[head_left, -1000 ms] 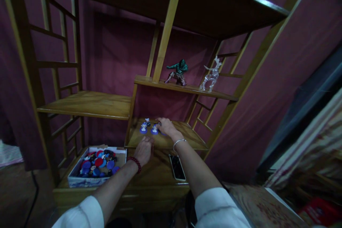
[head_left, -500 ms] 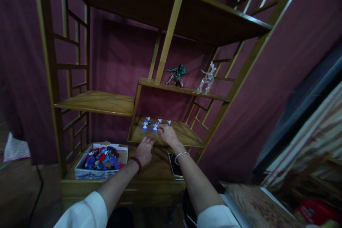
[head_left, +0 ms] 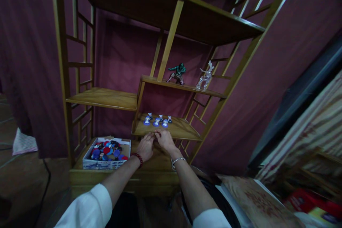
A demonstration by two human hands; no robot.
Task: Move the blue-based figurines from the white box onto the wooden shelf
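Note:
My left hand (head_left: 145, 146), with a dark red bead bracelet, is at the front edge of the lower shelf. My right hand (head_left: 165, 139), with a pale bracelet, meets it there at the fingertips. The fingers of both are curled closed around something small and dark that I cannot make out. Just behind them on the shelf board (head_left: 181, 130) stand small white-and-purple figurines (head_left: 156, 122) on purple bases, three in a front row. Behind these is a row of three small figurines (head_left: 160, 118) with dark bases.
A box (head_left: 107, 164) of mixed red, blue and black pieces sits left of my hands. Above, a dark green crouching figure (head_left: 177, 73) and a clear deer figure (head_left: 205, 76) occupy a higher shelf. A phone (head_left: 173, 164) lies mostly hidden under my right forearm.
My right hand has drawn back from the figurines to my left hand, and a third purple-based figurine now shows in the front row. The camera view has shifted slightly.

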